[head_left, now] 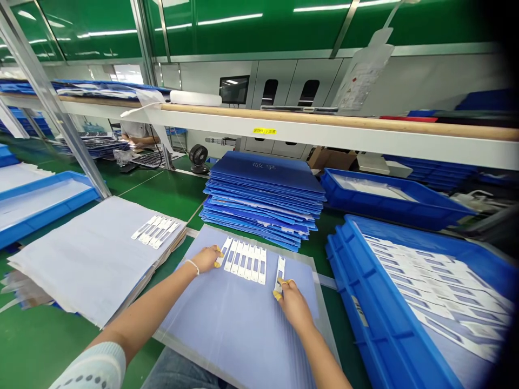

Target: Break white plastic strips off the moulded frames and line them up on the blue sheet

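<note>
A pale blue sheet lies on the green bench in front of me. Several narrow white strips lie side by side in a row near its far edge. My left hand, with yellow finger cots, rests curled at the left end of that row, its fingers touching the first strip. My right hand, also in yellow cots, pinches the near end of a single white strip lying just right of the row.
A stack of blue folded boards stands behind the sheet. At right, a blue tray holds many white strips; another blue tray sits behind it. A white sheet pile with several strips lies left. Another person works far left.
</note>
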Available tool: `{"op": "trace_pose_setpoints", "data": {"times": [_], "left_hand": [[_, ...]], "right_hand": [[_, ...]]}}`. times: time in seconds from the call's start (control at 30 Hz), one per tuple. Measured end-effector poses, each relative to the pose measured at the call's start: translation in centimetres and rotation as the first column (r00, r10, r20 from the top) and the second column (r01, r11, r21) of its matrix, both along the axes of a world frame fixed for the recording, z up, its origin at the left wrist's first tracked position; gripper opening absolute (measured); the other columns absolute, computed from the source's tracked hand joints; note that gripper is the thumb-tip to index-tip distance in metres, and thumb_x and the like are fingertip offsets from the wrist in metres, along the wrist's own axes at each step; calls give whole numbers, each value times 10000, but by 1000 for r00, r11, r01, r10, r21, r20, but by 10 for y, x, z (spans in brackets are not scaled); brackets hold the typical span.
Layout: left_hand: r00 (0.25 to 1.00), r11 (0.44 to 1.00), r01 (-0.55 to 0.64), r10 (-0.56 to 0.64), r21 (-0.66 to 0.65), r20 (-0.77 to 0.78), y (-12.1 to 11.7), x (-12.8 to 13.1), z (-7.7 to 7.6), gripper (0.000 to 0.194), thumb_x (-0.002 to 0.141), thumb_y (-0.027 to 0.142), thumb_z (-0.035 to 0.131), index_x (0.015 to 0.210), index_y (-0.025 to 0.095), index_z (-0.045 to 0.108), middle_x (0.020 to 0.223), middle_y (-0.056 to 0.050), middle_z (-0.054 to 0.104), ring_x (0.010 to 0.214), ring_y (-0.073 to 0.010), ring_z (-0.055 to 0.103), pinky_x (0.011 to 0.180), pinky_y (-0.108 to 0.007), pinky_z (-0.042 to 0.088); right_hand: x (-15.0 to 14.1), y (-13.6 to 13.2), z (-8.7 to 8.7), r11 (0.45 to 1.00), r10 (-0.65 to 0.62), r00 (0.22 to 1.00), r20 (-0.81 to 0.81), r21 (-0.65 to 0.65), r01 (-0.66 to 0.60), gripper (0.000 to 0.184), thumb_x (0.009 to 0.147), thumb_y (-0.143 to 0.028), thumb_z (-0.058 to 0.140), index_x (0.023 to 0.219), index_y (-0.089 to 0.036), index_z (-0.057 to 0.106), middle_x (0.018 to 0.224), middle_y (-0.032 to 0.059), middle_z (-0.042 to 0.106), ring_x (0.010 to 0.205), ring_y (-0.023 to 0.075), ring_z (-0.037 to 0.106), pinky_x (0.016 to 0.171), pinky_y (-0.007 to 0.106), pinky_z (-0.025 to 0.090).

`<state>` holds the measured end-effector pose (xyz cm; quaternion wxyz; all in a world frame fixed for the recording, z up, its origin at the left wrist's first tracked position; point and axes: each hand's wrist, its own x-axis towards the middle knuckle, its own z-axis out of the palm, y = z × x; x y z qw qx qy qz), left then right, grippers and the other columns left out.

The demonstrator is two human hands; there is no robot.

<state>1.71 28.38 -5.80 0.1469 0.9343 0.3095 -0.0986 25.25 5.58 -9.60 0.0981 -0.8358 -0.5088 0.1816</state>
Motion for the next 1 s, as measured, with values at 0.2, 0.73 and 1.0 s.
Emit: {"op": "trace_pose_setpoints", "data": {"times": [0.2, 0.73, 1.0], "left_hand": [[1000, 1000, 3, -3, 16, 7, -3, 4, -8, 404, 785, 172, 619, 1189, 182, 616, 1228, -119, 537, 1052, -253, 585, 972, -376, 428], [995, 999, -17, 22, -49, 100, -17, -2, -3, 528, 793, 191, 631, 1303, 113, 521, 1281, -169, 523, 1176, -265, 517, 1049, -365, 376], [952, 990, -127, 141, -69, 271, -34, -20, 23, 899, 793, 394, 670, 1507, 130, 193, 1508, -256, 196, 1404, -357, 229, 1110, -473, 293]], "right_hand": [[3, 2, -2, 999, -31, 998, -47, 5, 31, 422, 920, -183, 438, 1306, -37, 522, 1197, 161, 511, 1052, 211, 577, 967, 268, 418], [-1, 28, 1, 994, 104, 994, -38, 15, -104, 418, 906, -155, 433, 1296, -55, 542, 1202, 170, 532, 1102, 238, 550, 987, 294, 397], [9, 36, -3, 988, 121, 992, -36, -89, -124, 571, 881, -277, 389, 1362, 24, 451, 1317, 238, 462, 1241, 299, 468, 1089, 357, 333]]}}
